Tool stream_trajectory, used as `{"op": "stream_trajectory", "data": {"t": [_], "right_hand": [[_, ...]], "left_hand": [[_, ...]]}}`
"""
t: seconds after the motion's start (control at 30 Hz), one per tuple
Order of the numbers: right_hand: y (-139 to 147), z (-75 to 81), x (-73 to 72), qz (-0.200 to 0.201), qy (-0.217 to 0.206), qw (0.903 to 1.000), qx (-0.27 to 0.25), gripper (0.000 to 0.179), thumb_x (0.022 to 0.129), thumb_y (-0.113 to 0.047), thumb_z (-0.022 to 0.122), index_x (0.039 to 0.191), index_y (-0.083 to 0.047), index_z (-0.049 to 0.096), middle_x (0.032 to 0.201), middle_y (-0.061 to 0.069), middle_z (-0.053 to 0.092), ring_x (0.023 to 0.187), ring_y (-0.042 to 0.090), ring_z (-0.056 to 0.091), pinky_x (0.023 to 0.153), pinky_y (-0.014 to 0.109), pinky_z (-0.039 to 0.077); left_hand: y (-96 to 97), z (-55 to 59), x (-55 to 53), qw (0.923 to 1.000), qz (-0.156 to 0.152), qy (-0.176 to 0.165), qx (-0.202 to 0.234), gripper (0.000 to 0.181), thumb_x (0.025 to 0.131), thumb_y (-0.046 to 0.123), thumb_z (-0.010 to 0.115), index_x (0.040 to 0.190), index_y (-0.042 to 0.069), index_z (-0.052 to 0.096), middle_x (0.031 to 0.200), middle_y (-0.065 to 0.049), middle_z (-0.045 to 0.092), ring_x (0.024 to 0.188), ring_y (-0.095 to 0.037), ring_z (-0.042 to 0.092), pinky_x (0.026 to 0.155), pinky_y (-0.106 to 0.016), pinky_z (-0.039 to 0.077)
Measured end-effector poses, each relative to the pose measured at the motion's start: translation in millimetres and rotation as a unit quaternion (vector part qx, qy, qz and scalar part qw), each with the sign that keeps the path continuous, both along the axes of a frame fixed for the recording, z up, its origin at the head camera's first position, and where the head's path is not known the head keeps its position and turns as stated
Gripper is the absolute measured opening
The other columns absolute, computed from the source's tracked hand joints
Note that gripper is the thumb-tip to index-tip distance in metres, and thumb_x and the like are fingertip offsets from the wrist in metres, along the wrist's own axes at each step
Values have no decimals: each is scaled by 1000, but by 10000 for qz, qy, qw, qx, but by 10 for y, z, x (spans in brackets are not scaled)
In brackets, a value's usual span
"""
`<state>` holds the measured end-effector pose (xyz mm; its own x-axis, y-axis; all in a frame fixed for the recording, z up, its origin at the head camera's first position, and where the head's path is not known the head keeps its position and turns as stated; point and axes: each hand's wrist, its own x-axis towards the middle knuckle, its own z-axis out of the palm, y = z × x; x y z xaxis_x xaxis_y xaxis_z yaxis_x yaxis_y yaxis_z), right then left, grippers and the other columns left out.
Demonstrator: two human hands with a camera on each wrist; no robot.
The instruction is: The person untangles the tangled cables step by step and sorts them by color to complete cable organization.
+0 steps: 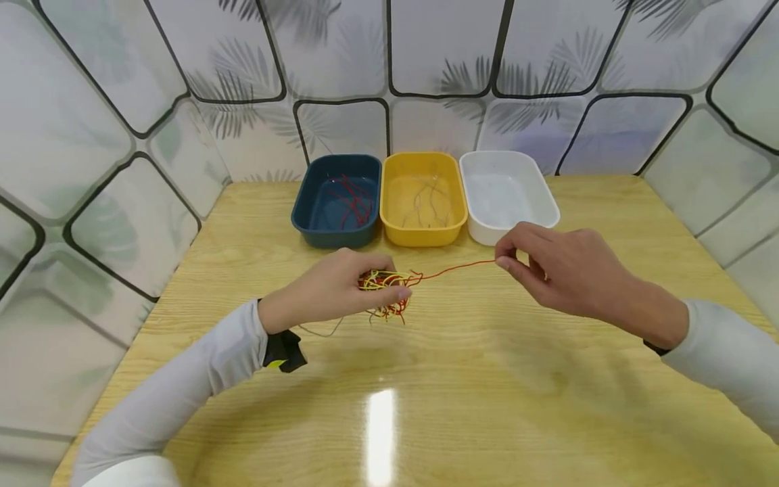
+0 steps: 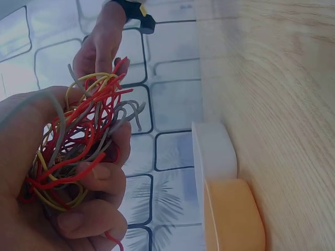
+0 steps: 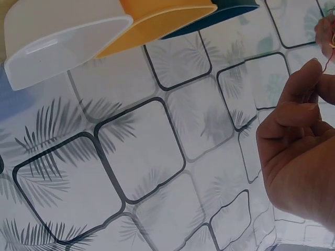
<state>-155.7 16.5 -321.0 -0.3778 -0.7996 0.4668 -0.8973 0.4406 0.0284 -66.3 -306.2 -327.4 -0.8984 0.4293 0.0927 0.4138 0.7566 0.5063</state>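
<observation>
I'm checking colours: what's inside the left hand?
A tangled bundle of red, yellow and grey strands sits in the left hand; fingers and outer strands cover the bundle's core.

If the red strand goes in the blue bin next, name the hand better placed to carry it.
Likely the right hand: it pinches the red strand, while the left hand grips the tangled bundle. The left is nearer the blue bin, but occupied.
</observation>
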Motion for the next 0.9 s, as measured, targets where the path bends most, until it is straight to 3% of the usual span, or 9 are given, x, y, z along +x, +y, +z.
{"op": "stream_trajectory", "data": {"t": [0.17, 0.37, 0.57, 0.77, 0.9], "right_hand": [[-41, -28, -70, 174, 180, 9994, -231, 51, 106, -57, 24, 98, -23, 61, 75, -13, 52, 56, -4, 39, 46, 17, 27], [-41, -75, -92, 255, 404, 9983, -343, 52, 107, -54, 25, 97, -19, 63, 75, -11, 53, 54, -3, 37, 45, 16, 27], [-14, -152, -93, 288, 930, 9936, -577, 49, 109, -50, 30, 94, -17, 64, 76, -9, 57, 49, 0, 31, 43, 18, 23], [4, -245, -127, 500, 1845, 9785, -770, 43, 110, -41, 38, 97, -13, 67, 81, -5, 65, 45, 6, 30, 40, 22, 26], [9, -245, -183, 605, 2378, 9649, -936, 38, 110, -35, 42, 98, -10, 68, 84, -3, 67, 43, 11, 31, 39, 25, 26]], "left_hand": [[-56, -19, 4, 9999, -64, -97, 87, 25, 97, 44, 66, 87, 22, 60, 57, 11, 28, 48, -5, 24, 53, -22, 23], [-114, -52, 34, 9996, -7, -270, 115, 33, 96, 47, 67, 79, 22, 52, 60, 11, 27, 51, -4, 26, 55, -22, 23], [-123, -99, 66, 9994, -95, -324, 30, 38, 95, 46, 68, 75, 21, 47, 62, 11, 26, 53, -3, 24, 56, -22, 21], [-103, -157, 70, 9989, -178, -389, -176, 37, 96, 48, 66, 77, 21, 51, 60, 11, 26, 51, -3, 22, 55, -22, 20], [-90, -181, 42, 9987, -51, -437, -241, 29, 97, 49, 65, 97, 20, 67, 57, 11, 27, 49, -4, 24, 54, -22, 23]]}}
